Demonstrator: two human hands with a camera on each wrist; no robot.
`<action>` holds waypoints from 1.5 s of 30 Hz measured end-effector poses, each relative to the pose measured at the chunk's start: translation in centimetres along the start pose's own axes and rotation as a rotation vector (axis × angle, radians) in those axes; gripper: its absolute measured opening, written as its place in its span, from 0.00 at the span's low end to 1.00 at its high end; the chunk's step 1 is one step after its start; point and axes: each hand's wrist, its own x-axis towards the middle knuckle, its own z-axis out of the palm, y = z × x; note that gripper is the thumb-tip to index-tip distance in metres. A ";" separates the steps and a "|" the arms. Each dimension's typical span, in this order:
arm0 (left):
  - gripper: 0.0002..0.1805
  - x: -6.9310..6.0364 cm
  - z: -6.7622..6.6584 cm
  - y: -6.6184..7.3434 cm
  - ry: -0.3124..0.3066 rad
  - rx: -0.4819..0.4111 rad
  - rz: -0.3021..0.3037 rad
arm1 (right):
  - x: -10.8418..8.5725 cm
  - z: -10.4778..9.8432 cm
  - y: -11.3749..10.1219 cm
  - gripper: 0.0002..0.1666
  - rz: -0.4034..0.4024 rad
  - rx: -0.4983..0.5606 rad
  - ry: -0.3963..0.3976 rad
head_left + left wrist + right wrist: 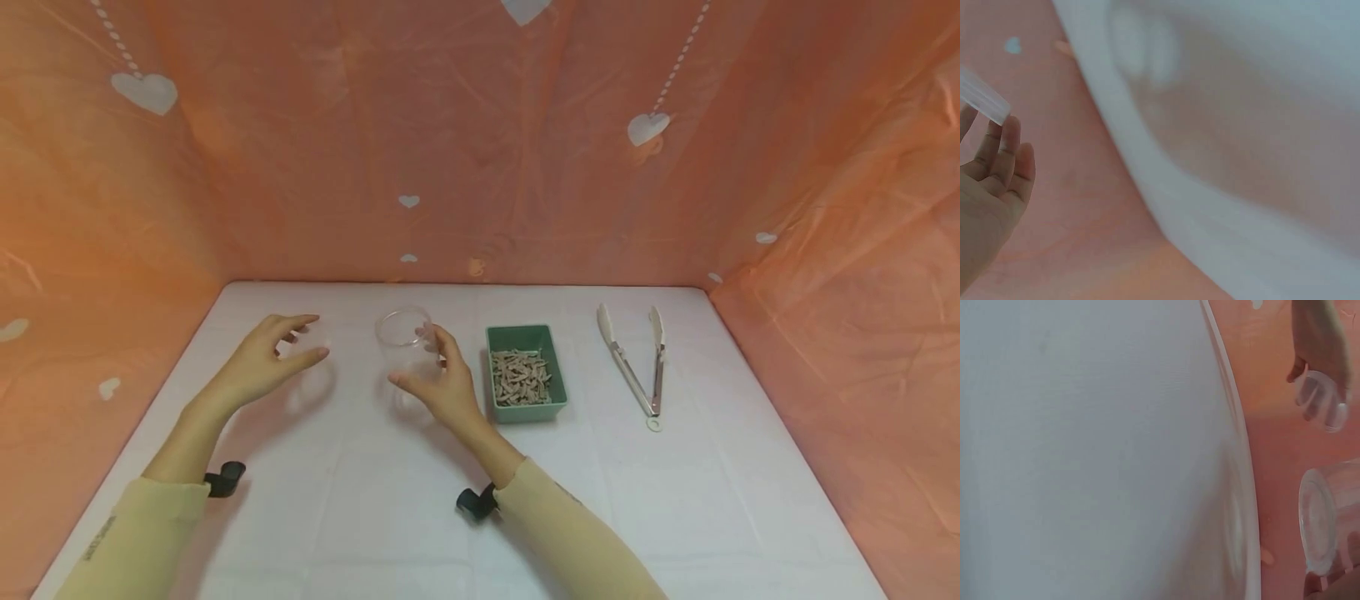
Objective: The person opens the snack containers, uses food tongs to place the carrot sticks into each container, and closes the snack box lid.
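My right hand (pixel 446 387) grips a clear plastic jar (pixel 403 327) around its side, above the white table. The jar's round mouth faces up, and its base shows in the right wrist view. To the left, my left hand (pixel 258 358) is raised over the table, thumb and fingers pinching a clear round lid (pixel 1324 403). The lid is barely visible in the head view; its edge (pixel 984 97) shows at the fingertips in the left wrist view. Right of the jar sits a green rectangular tub (pixel 557 367) holding many small grey-brown pieces (pixel 520 379).
Metal tongs (pixel 637 383) with pale tips lie spread on the table (pixel 405 517), right of the tub. Orange cloth (pixel 465 150) with white hearts hangs behind the table and on both sides. A black wrist mount (pixel 225 479) sits on each forearm.
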 end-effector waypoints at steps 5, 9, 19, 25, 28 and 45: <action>0.42 -0.2 0.1 -1.7 -0.068 0.056 -0.036 | 0.3 0.4 0.4 0.49 0.034 0.026 -0.023; 0.43 -0.3 0.2 -2.4 -0.122 0.064 -0.045 | 0.4 0.7 0.5 0.48 0.053 0.040 -0.050; 0.39 -0.5 1.5 -3.6 -0.207 0.080 0.056 | 0.5 1.2 0.8 0.51 0.131 0.041 -0.118; 0.38 -0.8 2.2 -3.8 -0.211 0.119 0.074 | 0.6 1.3 1.3 0.50 0.143 0.047 -0.149; 0.38 -0.9 2.4 -3.7 -0.206 0.129 0.086 | 0.6 1.3 1.6 0.50 0.146 0.046 -0.169; 0.37 -1.4 3.0 -3.7 -0.218 0.148 0.114 | 0.5 1.0 2.0 0.56 0.173 0.047 -0.221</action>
